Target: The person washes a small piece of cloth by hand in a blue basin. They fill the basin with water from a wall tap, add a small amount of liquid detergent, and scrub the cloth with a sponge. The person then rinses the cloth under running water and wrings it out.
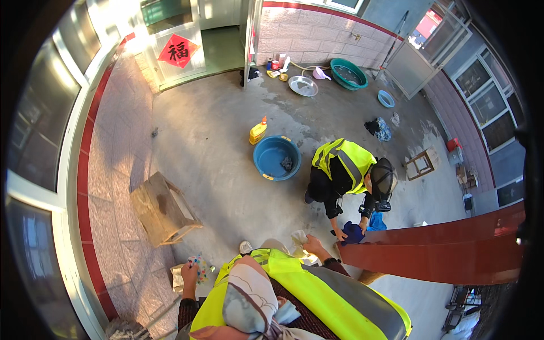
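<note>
My left hand point(190, 276) is low at the left, closed at the edge of a thin, pale piece with multicoloured spots point(201, 268). It looks like a cloth or a bag; I cannot tell which. In front of my body, my right hand point(313, 246) is closed on a pale, whitish cloth-like piece point(298, 237). Its exact kind is too small to make out. To the right, a co-worker point(345, 170) in a yellow vest bends over and presses a dark blue cloth point(353, 233) against the end of a long red beam-like surface point(430, 249).
A blue basin point(276, 158) with a dark cloth inside stands ahead, next to a yellow bottle point(258, 131). A wooden stool point(161, 209) lies tipped at the left; another small stool point(420, 164) is at the right. Farther back are a green tub point(349, 74) and a metal basin point(303, 86).
</note>
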Motion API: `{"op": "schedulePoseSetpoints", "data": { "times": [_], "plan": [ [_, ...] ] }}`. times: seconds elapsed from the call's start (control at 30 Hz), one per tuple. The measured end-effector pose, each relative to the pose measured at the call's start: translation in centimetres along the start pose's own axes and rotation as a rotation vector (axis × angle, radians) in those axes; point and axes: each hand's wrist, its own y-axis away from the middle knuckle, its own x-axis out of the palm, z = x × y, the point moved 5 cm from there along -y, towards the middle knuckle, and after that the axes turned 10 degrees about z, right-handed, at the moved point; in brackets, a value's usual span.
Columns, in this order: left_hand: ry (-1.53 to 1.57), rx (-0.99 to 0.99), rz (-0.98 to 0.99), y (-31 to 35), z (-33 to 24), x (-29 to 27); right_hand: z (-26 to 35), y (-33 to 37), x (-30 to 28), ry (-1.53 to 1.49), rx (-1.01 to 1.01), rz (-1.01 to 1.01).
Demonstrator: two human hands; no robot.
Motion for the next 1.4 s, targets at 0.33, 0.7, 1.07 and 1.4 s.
{"op": "schedulePoseSetpoints", "data": {
  "times": [0.33,0.7,1.07,1.4],
  "plan": [
    [-0.121,0.229,0.135,-21.7,-18.3,2.8,5.6,-14.3,-4.6,-0.168,0.074,-0.012],
    [-0.278,0.137,0.072,-37.3,-27.4,-0.5,21.4,-32.4,-21.7,0.020,-0.061,-0.119],
    [-0.335,0.182,0.260,-58.9,-39.0,-5.3,29.9,-40.9,-23.6,-0.136,0.190,-0.229],
    [-0.409,0.403,0.587,-79.1,-61.4,2.6,39.8,-42.4,-21.8,-0.404,0.345,-0.188]
  ]
}}
